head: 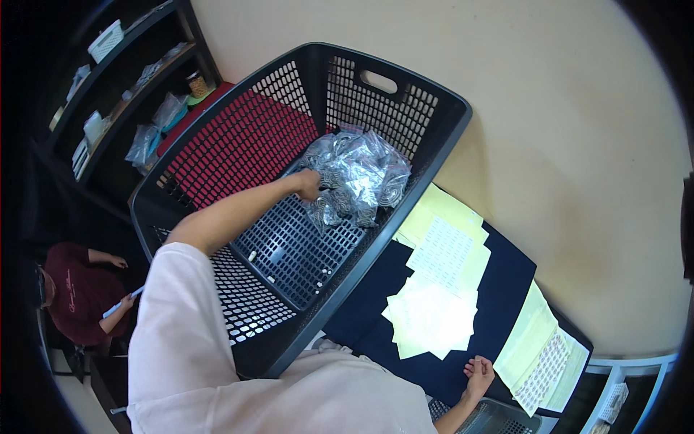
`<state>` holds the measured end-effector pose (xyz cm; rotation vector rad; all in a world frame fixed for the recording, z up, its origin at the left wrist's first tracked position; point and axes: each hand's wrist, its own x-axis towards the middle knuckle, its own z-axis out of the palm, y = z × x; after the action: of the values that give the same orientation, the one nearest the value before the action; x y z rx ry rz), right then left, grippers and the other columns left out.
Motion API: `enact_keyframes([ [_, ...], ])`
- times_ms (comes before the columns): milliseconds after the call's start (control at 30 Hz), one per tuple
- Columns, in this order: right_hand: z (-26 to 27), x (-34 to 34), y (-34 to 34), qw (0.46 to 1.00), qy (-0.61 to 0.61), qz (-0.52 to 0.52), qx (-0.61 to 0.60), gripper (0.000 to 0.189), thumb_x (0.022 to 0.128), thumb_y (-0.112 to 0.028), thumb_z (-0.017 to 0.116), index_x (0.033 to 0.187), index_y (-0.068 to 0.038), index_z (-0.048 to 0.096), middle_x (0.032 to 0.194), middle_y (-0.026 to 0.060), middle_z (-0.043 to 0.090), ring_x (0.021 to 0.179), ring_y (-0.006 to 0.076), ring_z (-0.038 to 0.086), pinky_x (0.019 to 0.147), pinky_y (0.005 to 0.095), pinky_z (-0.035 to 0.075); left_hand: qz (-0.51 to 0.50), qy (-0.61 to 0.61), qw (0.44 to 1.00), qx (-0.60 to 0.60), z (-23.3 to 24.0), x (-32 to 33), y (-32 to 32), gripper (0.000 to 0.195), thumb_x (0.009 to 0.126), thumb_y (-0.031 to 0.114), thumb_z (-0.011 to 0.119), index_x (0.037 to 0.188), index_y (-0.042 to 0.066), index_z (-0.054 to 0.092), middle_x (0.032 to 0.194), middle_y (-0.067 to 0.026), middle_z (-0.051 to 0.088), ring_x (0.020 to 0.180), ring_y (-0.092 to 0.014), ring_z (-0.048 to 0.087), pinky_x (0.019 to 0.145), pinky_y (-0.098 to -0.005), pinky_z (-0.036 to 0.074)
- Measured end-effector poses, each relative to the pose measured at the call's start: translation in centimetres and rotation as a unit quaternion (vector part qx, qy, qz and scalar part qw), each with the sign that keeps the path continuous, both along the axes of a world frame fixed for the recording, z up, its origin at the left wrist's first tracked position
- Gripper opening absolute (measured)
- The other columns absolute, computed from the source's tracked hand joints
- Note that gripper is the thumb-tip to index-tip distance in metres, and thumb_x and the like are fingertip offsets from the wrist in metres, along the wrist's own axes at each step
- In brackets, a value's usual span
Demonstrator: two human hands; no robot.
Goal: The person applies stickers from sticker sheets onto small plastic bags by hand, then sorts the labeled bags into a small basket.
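My left hand (308, 185) reaches into a large black plastic basket (352, 304). It is at the left edge of a heap of clear plastic bags (360, 171), which hold dark coiled pieces. The fingertips are hidden, so whether they grip a bag cannot be told. My right hand (480, 374) is low on the right, with slightly bent fingers and nothing in it, beside a dark blue cloth-covered table (507, 260). Pale yellow sheets (434, 320) lie in an overlapping stack on that table. A few small white bits (320, 285) rest on the basket's floor.
Dark shelves (130, 87) with bags, a jar (197, 84) and a white basket (106, 40) stand upper left. A person in a maroon shirt (81, 293) is at the far left. More sheets (528, 336) lie right, above a grey basket (499, 415) at the bottom.
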<state>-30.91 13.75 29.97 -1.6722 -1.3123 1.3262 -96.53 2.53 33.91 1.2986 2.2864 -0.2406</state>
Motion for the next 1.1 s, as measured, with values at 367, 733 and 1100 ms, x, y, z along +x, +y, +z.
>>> enact_keyframes([
  [367,7.3,-2.2,0.6,0.993,0.068,0.071,0.060,0.016,0.091,-0.011,0.059,0.100,0.003,0.060,0.085,0.0088,0.064,0.073,0.0117,0.059,0.062,0.0225,0.049,-0.090,0.021,0.917,0.387,24.1,7.7,0.3,0.008,0.077,-0.003,0.055,0.084,-0.001,0.052,0.075,-0.0102,0.057,0.072,-0.018,0.054,0.063,-0.0322,0.045],
  [733,19.5,-0.4,3.4,0.945,0.176,0.091,0.259,0.023,0.088,-0.012,0.063,0.104,0.004,0.059,0.091,0.0105,0.063,0.085,0.0164,0.060,0.074,0.0286,0.049,-0.336,-0.076,0.827,0.444,38.0,29.8,6.6,0.029,0.098,0.023,0.046,0.111,-0.002,0.055,0.099,-0.0125,0.062,0.090,-0.015,0.065,0.070,-0.0252,0.056],
  [1100,21.4,5.5,4.9,0.889,0.378,0.137,0.220,0.009,0.081,0.001,0.066,0.089,0.004,0.062,0.085,0.0101,0.066,0.080,0.0145,0.063,0.077,0.0254,0.048,-0.474,-0.388,0.718,0.330,26.7,50.9,15.9,0.023,0.084,0.005,0.062,0.104,0.000,0.055,0.078,-0.0128,0.066,0.067,-0.024,0.066,0.060,-0.0315,0.051],
])
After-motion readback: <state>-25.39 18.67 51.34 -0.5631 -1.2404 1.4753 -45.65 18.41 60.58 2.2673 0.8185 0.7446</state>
